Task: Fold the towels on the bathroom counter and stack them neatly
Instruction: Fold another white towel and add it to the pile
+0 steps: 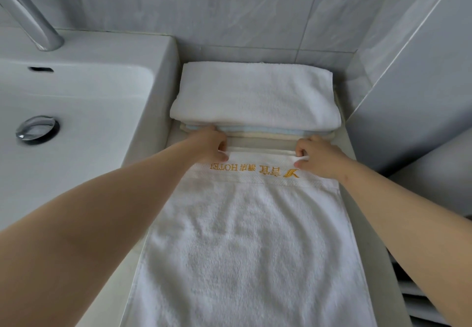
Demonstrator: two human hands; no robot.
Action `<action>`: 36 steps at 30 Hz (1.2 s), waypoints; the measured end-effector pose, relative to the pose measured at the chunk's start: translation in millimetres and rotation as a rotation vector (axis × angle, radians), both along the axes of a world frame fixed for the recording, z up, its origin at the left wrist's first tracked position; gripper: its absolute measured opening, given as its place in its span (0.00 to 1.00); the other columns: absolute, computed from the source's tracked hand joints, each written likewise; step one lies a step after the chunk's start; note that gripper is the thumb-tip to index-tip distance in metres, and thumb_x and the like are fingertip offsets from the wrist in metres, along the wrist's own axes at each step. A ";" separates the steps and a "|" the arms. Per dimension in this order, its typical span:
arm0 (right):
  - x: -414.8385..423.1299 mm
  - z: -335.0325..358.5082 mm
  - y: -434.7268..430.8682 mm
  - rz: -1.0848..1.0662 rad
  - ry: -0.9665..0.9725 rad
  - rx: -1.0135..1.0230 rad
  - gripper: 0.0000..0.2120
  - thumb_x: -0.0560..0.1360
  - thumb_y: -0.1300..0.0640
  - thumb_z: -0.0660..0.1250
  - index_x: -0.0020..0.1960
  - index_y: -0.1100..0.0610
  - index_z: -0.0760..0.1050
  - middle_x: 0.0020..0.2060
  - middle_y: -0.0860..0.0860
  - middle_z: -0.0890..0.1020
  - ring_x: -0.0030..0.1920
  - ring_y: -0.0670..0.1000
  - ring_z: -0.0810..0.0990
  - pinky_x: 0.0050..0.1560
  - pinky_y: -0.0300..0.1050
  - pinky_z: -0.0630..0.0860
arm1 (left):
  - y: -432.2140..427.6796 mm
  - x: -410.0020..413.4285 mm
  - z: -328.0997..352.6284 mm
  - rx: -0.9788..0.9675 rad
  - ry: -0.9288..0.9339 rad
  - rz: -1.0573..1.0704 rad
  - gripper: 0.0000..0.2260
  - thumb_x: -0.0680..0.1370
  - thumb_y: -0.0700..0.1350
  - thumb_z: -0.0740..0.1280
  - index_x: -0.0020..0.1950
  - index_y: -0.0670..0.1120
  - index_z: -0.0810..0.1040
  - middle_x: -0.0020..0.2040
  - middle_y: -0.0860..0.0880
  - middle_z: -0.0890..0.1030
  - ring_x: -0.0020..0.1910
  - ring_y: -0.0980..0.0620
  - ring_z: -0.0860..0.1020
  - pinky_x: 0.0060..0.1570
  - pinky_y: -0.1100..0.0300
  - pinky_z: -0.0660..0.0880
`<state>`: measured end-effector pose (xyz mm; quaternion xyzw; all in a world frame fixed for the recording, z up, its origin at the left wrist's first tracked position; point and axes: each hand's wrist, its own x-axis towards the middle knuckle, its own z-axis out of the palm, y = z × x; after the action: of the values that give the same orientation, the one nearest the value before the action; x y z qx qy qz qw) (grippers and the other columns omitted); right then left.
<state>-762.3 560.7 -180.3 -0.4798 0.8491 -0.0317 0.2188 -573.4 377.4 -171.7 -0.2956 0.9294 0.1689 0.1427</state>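
The white towel [245, 237] lay flat and lengthwise on the surface [376, 275], running from the fingers back toward the viewer, its gold-embroidered band [255, 171] just nearside of the fingertips. The left hand [212, 148] and right hand [319, 155] each pinched one far corner, with the fingers [302, 151] curled narrowly round the hem. We judged the terry cloth soft, light and limp. It would sag between two holds and crease wherever it was laid, so the far corners were the sound places to take it, the hem kept taut between them. The flat woven band looked firmer than the pile and likely to give a cleaner edge. Just beyond the fingers sat the stack of folded towels [255, 94], white above pale blue and cream layers. Left of the fingers stood the sink [76, 102] and, farther off, the faucet [28, 17].
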 end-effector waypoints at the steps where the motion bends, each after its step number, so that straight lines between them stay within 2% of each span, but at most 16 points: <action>1: 2.1 2.1 1.4 0.015 0.033 -0.001 0.08 0.73 0.51 0.67 0.45 0.50 0.68 0.48 0.46 0.70 0.47 0.49 0.69 0.48 0.43 0.62 | 1.5 1.9 1.2 -0.002 -0.001 -0.025 0.08 0.74 0.47 0.68 0.50 0.46 0.75 0.50 0.49 0.73 0.50 0.48 0.75 0.49 0.58 0.72; 3: 6.4 5.7 6.2 0.034 0.108 -0.019 0.08 0.72 0.51 0.67 0.40 0.48 0.68 0.40 0.44 0.72 0.45 0.48 0.69 0.48 0.43 0.58 | 3.3 6.8 2.9 -0.017 -0.012 -0.069 0.06 0.74 0.48 0.68 0.45 0.48 0.72 0.46 0.51 0.76 0.45 0.50 0.74 0.44 0.59 0.70; 5: 11.4 8.7 14.7 0.003 0.128 -0.061 0.09 0.72 0.51 0.67 0.37 0.48 0.68 0.34 0.42 0.72 0.44 0.48 0.69 0.48 0.43 0.56 | 6.0 13.3 4.9 -0.001 0.021 -0.084 0.07 0.75 0.48 0.67 0.44 0.48 0.71 0.45 0.50 0.77 0.44 0.51 0.73 0.41 0.60 0.68; 10: 25.6 17.3 38.6 -0.067 0.049 -0.216 0.09 0.72 0.51 0.68 0.37 0.49 0.70 0.37 0.46 0.78 0.42 0.50 0.72 0.48 0.45 0.62 | 21.2 35.7 19.6 -0.037 0.160 -0.077 0.09 0.78 0.50 0.64 0.43 0.47 0.69 0.35 0.55 0.71 0.38 0.52 0.70 0.31 0.65 0.62; 13: 37.6 25.8 52.6 -0.096 0.001 -0.327 0.11 0.72 0.51 0.69 0.35 0.51 0.69 0.34 0.47 0.77 0.42 0.51 0.75 0.49 0.47 0.66 | 34.0 48.3 29.3 -0.147 0.171 -0.095 0.09 0.79 0.52 0.61 0.45 0.48 0.67 0.38 0.52 0.74 0.39 0.50 0.72 0.31 0.59 0.62; 16: 49.2 33.6 65.1 -0.125 0.034 -0.404 0.11 0.73 0.51 0.69 0.37 0.53 0.71 0.35 0.49 0.78 0.41 0.52 0.76 0.44 0.45 0.67 | 43.1 62.2 35.6 -0.247 0.210 -0.115 0.10 0.80 0.54 0.58 0.46 0.49 0.65 0.42 0.49 0.78 0.40 0.46 0.75 0.34 0.59 0.64; 18: 57.2 37.6 73.7 -0.145 0.120 -0.558 0.10 0.72 0.52 0.70 0.37 0.55 0.73 0.33 0.50 0.79 0.39 0.54 0.77 0.43 0.46 0.69 | 49.3 72.0 40.2 -0.333 0.322 -0.109 0.11 0.80 0.55 0.57 0.49 0.48 0.66 0.42 0.47 0.80 0.39 0.44 0.76 0.34 0.58 0.64; 20: 62.0 39.5 81.2 -0.116 0.312 -0.692 0.07 0.71 0.54 0.69 0.38 0.57 0.75 0.33 0.52 0.80 0.38 0.58 0.78 0.43 0.48 0.68 | 54.1 79.1 45.3 -0.421 0.428 -0.124 0.15 0.80 0.57 0.57 0.59 0.48 0.69 0.42 0.46 0.81 0.40 0.41 0.78 0.34 0.58 0.66; 21: 64.6 41.3 82.8 -0.114 0.372 -0.685 0.06 0.71 0.55 0.69 0.41 0.57 0.76 0.35 0.52 0.81 0.40 0.59 0.79 0.45 0.49 0.66 | 55.8 80.5 49.9 -0.425 0.390 -0.134 0.17 0.79 0.57 0.58 0.64 0.50 0.68 0.44 0.46 0.81 0.43 0.41 0.79 0.36 0.58 0.67; 22: 66.7 42.7 83.0 -0.115 0.397 -0.636 0.04 0.72 0.57 0.69 0.45 0.57 0.77 0.38 0.53 0.82 0.44 0.60 0.78 0.47 0.49 0.64 | 56.0 79.8 55.3 -0.417 0.299 -0.155 0.18 0.79 0.56 0.60 0.66 0.51 0.68 0.47 0.47 0.81 0.46 0.42 0.79 0.39 0.58 0.68; 24: 69.4 41.2 82.0 -0.126 0.424 -0.541 0.12 0.73 0.60 0.68 0.56 0.56 0.77 0.45 0.53 0.83 0.50 0.60 0.76 0.51 0.50 0.63 | 54.0 75.4 60.2 -0.451 0.150 -0.218 0.12 0.79 0.54 0.61 0.59 0.51 0.73 0.50 0.49 0.81 0.50 0.45 0.78 0.46 0.58 0.69; 26: 70.0 42.1 80.9 -0.148 0.476 -0.540 0.16 0.73 0.61 0.67 0.61 0.56 0.76 0.47 0.55 0.83 0.52 0.61 0.75 0.52 0.51 0.64 | 55.1 73.5 62.9 -0.523 0.193 -0.210 0.09 0.79 0.52 0.61 0.54 0.49 0.76 0.50 0.49 0.80 0.52 0.46 0.76 0.50 0.57 0.67; 31: 69.8 48.4 76.3 -0.177 0.552 -0.598 0.07 0.75 0.61 0.65 0.51 0.57 0.80 0.46 0.56 0.83 0.52 0.61 0.74 0.50 0.51 0.62 | 60.5 71.5 55.9 -0.610 0.417 -0.101 0.10 0.79 0.45 0.62 0.56 0.43 0.77 0.49 0.43 0.80 0.50 0.40 0.75 0.44 0.53 0.63; 36: 67.9 59.2 66.6 -0.244 0.628 -0.641 0.07 0.76 0.61 0.62 0.51 0.57 0.78 0.46 0.56 0.81 0.52 0.61 0.72 0.49 0.50 0.58 | 52.7 62.7 61.5 -0.647 0.524 -0.022 0.13 0.76 0.34 0.62 0.59 0.43 0.77 0.50 0.42 0.78 0.50 0.40 0.73 0.43 0.54 0.62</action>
<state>-694.4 627.3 -121.1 -0.4061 0.8718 -0.1713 -0.2138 -510.7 430.2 -110.2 -0.2623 0.9425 -0.0640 -0.1971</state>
